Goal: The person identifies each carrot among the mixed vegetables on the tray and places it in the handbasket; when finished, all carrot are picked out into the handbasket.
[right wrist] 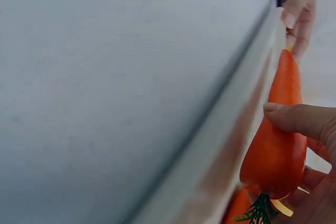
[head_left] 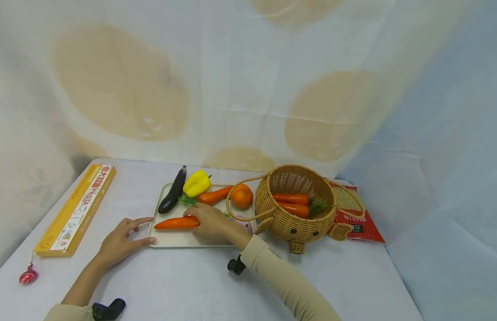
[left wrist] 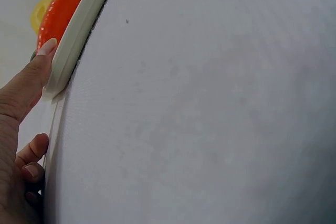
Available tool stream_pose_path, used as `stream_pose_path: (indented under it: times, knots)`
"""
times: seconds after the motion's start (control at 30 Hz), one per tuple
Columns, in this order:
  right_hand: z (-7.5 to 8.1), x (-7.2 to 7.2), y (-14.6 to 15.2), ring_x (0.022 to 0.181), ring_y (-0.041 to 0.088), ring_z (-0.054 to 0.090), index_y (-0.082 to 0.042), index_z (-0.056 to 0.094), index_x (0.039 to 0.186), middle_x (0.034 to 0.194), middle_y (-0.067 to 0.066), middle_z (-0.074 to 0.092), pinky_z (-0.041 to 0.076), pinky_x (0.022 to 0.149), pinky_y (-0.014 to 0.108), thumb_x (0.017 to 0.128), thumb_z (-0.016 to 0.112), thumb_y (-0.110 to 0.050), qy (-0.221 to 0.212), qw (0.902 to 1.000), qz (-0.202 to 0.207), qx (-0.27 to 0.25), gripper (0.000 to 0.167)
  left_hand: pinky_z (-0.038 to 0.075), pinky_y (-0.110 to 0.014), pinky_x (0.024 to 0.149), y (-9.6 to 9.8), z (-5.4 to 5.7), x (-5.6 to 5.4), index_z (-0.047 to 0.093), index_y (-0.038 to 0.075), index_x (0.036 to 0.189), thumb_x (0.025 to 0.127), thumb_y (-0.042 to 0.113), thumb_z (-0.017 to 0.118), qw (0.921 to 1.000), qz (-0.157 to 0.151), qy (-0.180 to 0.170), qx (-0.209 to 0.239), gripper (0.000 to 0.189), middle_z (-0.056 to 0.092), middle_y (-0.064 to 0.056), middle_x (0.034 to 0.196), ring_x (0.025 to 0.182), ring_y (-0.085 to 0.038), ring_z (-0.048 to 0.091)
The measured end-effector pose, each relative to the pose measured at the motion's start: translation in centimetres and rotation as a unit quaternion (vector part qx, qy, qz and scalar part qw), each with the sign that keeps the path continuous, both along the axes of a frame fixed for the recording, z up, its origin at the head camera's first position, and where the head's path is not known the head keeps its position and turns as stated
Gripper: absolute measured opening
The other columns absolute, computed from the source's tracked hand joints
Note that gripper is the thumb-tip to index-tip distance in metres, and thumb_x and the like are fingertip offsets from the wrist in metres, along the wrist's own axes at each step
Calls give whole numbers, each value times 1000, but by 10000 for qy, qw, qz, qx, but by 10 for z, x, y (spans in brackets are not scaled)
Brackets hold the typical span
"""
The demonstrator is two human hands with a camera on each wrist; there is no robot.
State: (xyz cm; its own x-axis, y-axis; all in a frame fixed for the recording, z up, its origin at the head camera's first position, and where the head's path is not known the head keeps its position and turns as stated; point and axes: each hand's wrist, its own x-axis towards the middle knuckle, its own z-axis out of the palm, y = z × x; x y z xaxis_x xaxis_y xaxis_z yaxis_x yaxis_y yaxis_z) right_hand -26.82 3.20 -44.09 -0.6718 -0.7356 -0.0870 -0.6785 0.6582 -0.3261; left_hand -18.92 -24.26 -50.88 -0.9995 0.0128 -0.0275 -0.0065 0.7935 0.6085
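in the head view, the right hand's [head_left: 211, 221] grip is clamped on a glossy orange, tapered carrot [head_left: 174, 223] over a shallow white rectangular tray [head_left: 168, 241]. the left hand's [head_left: 119, 241] grip is apart, thumb and forefinger spread at the tray's left edge. a round brown wicker basket [head_left: 278, 221] stands to the right on the white-covered counter [head_left: 184, 285].

in the left wrist view, the left thumb touches the tray's rim, near the carrot.

in the right wrist view, the right thumb presses the carrot's thick half, above its green leaves [right wrist: 259, 211].
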Motion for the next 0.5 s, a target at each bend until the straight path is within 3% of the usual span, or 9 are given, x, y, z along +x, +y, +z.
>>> stream_pose_path:
  times: [0.17,0.3,0.5]
  knots:
    - [17,-3,1,102,11,55,-19,62,133,121,1,60,44,88,23,86,75,-19,53,9995,194,-262,48,33,-34,68,0,-1,0,54,20,142,81,59,73,10000,33,-68,-8,75,49,-11,107,89,-25,45]
    - [35,0,0,110,11,56,-21,62,134,129,2,60,43,93,24,88,75,-21,84,9986,322,-410,49,36,-34,69,-2,-3,0,53,14,142,81,60,72,9999,69,-130,-85,79,50,-11,109,92,-26,47]
    - [65,6,2,100,10,52,-20,62,133,123,1,61,40,84,21,88,76,-22,-85,9968,436,-667,48,35,-35,67,-2,-3,0,53,18,143,82,58,73,9999,1,-90,-48,76,49,-12,107,92,-26,47]
